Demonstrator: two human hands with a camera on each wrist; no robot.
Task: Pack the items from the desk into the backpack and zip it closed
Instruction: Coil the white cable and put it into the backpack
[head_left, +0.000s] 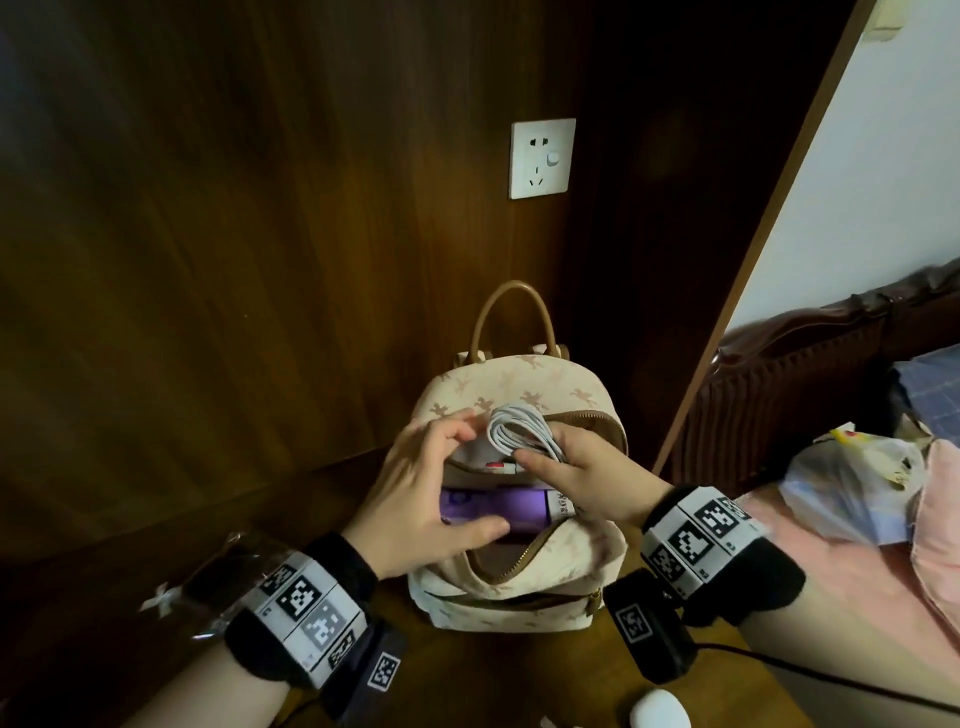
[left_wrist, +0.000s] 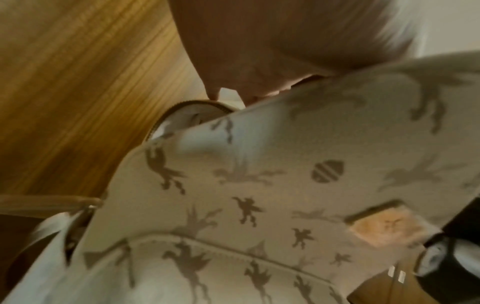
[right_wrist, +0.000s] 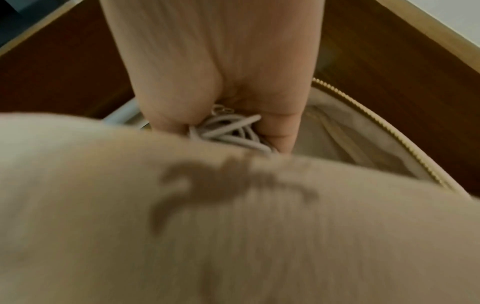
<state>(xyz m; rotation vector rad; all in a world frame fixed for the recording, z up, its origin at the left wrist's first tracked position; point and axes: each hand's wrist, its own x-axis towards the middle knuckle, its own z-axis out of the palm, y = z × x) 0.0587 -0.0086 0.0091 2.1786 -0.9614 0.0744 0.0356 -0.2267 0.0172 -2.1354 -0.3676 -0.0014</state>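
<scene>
On the desk (head_left: 519, 675): small cream backpack (head_left: 571, 561) with brown animal shapes, standing up near the wood wall, top zip wide open.
Inside the backpack: purple box (head_left: 156, 512), lying flat; something white and red behind it, too hidden to name.
Right hand (head_left: 582, 478): fingers curled round a bunch of white cable (head_left: 519, 434), held right at the bag's open mouth, partly in.
Left hand (head_left: 415, 499): fingers spread and a bit bent, thumb on the front edge, fingers on the back edge, holding the mouth open.
Near the front of the desk: round white thing (head_left: 658, 709), only partly seen.
On the wall: white socket (head_left: 542, 158).
</scene>
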